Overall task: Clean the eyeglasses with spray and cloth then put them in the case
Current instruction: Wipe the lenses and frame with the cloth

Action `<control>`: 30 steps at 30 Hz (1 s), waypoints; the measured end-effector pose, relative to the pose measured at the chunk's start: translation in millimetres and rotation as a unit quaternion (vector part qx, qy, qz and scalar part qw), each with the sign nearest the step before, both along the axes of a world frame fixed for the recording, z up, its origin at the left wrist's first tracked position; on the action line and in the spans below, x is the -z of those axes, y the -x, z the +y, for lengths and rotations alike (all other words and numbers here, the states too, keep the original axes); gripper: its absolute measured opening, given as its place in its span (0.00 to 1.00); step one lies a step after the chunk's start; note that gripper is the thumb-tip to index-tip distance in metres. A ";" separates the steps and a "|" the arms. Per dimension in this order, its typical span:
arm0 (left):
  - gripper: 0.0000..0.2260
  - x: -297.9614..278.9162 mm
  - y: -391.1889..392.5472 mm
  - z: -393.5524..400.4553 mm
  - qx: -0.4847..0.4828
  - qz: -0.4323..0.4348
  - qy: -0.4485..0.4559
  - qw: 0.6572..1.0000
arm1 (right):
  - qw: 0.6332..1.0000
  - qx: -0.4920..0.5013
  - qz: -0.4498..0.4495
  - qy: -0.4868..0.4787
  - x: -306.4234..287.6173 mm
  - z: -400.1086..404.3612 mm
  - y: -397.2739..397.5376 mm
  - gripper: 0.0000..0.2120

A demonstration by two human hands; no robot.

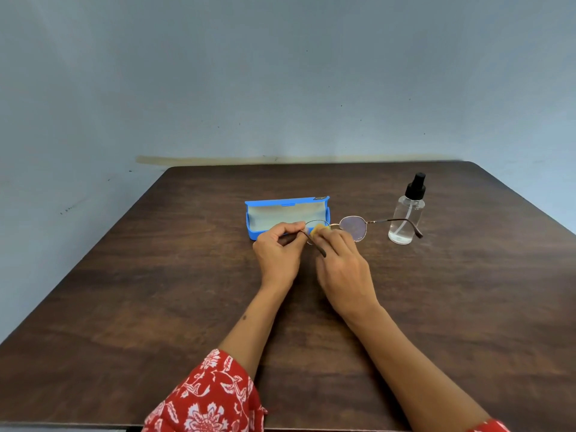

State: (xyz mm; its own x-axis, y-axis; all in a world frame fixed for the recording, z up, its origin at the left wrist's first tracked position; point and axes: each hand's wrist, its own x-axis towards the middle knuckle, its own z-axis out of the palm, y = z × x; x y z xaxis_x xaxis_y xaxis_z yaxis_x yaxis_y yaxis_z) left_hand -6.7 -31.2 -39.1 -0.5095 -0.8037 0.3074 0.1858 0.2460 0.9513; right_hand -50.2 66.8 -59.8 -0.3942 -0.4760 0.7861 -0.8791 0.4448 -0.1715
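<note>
Head view is showing a dark wooden table (156,307) against a grey-blue wall (280,73); the left hand (277,251) is pinching the eyeglasses (352,227) at the hinge of one temple, fingers curled; the right hand (343,266) is pressing a small yellow cloth (317,229) onto the lens nearest the left hand, fingers bent round it; the glasses are hovering near the middle of the table, just in front of the open blue case (286,213); the clear spray bottle (406,213) is standing upright toward the far right corner, with the other temple crossing in front of it.
</note>
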 end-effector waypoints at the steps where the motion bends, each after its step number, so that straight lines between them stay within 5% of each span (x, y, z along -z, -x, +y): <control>1: 0.06 -0.1 -0.3 -0.3 0.002 0.002 -0.003 1.000 | 1.000 -0.015 -0.002 -0.013 0.0 0.0 -1.4 0.18; 30: 0.06 -3.2 -2.8 0.9 -0.005 -0.005 0.016 1.000 | 1.000 0.002 0.003 0.004 -0.1 -2.4 -0.5 0.17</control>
State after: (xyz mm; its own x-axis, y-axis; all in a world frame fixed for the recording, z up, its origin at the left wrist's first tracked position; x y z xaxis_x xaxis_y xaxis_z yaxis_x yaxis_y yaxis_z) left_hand -3.9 -30.3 -35.9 -0.5043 -0.7990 0.3275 0.1743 0.2773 0.9448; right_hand -49.6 64.4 -59.7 -0.3904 -0.4683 0.7926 -0.8786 0.4466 -0.1689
